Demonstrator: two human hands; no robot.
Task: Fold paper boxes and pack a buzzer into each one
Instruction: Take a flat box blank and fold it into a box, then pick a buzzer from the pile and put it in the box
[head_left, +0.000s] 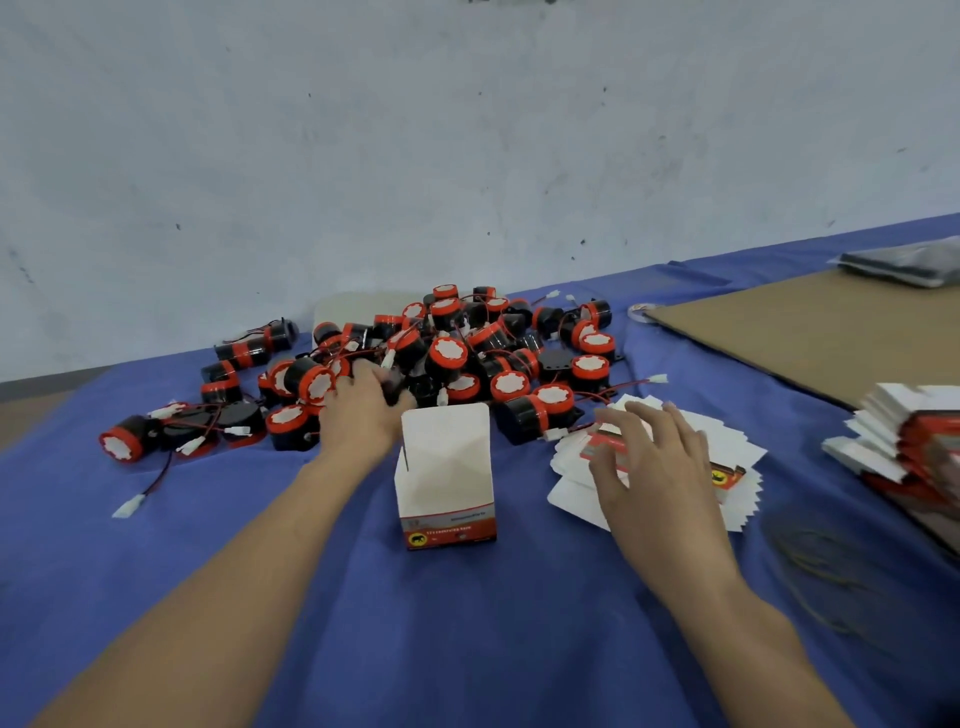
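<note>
One folded box (447, 467) stands open, apparently empty; just behind it the left hand (363, 415) grips a buzzer (392, 387) from the pile (519, 358), right of it the right hand (649, 457) lies spread-fingered on flat blanks (737, 449), so most packing remains
</note>
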